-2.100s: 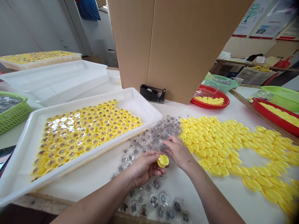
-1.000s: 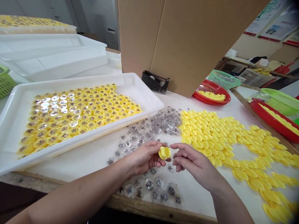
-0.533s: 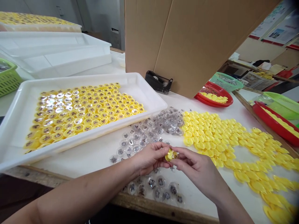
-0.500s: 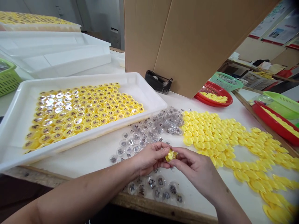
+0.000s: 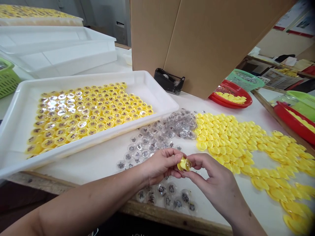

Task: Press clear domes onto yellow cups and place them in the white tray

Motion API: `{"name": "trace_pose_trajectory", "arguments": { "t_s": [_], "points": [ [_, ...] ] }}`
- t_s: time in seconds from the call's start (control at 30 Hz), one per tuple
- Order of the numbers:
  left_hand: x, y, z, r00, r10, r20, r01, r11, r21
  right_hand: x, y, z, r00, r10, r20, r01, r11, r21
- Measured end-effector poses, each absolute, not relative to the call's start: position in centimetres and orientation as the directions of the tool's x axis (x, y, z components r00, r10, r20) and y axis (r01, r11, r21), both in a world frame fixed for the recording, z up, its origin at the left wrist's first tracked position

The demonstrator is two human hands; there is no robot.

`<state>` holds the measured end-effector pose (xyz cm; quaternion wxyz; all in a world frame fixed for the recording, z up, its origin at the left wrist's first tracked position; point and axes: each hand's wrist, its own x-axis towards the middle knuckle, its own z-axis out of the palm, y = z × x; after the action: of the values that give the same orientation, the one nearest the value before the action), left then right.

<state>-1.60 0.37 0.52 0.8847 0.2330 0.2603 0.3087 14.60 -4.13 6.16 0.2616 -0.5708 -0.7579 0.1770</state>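
Observation:
Between my left hand [image 5: 159, 166] and my right hand [image 5: 211, 177], fingertips nearly meeting, I hold a small yellow plastic cap [image 5: 184, 164]. Both hands grip it, and a clear piece seems to sit on it, though my fingers partly hide it. Clear round capsules with dark centres [image 5: 157, 141] lie scattered beneath and beyond my left hand. Loose yellow caps [image 5: 228, 141] spread out to the right of my right hand. A white tray [image 5: 103, 139] holds rows of assembled yellow caps left of my hands.
A cardboard box [image 5: 187, 39] stands behind, with a black tape dispenser [image 5: 169, 81] at its foot. Stacked white trays [image 5: 59, 52] lie back left. A red plate of yellow caps [image 5: 248, 103], green baskets [image 5: 243, 80] and a red tray [image 5: 290, 121] sit to the right.
My right hand has moved in from apart to grip the yellow cap alongside my left. The cap has turned between my fingers. The view has shifted slightly.

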Motion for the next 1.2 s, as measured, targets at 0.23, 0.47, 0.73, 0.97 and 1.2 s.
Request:
{"name": "trace_pose_trajectory", "arguments": {
  "t_s": [0.23, 0.47, 0.73, 0.97, 1.2],
  "points": [
    [-1.5, 0.3, 0.7, 0.685, 0.662, -0.305, -0.429, 0.704, 0.566, 15.0, -4.6, 5.4, -0.147, 0.975, 0.165, 0.734, 0.220, -0.643],
    [-1.5, 0.3, 0.8, 0.656, 0.684, -0.319, -0.388, 0.668, 0.635, 15.0, -5.0, 5.1, -0.195, 0.925, 0.325, 0.814, 0.337, -0.474],
    [-1.6, 0.1, 0.9, 0.648, 0.703, -0.291, -0.395, 0.638, 0.661, 14.1, -5.4, 5.9, -0.342, 0.816, 0.466, 0.848, 0.482, -0.221],
    [-1.5, 0.1, 0.4, 0.638, 0.690, -0.343, -0.360, 0.660, 0.659, 13.6, -4.9, 5.6, -0.415, 0.775, 0.477, 0.822, 0.544, -0.169],
    [-1.7, 0.3, 0.7, 0.621, 0.728, -0.290, -0.310, 0.569, 0.762, 13.4, -5.0, 3.8, -0.300, 0.787, 0.539, 0.822, 0.500, -0.272]
  ]
}}
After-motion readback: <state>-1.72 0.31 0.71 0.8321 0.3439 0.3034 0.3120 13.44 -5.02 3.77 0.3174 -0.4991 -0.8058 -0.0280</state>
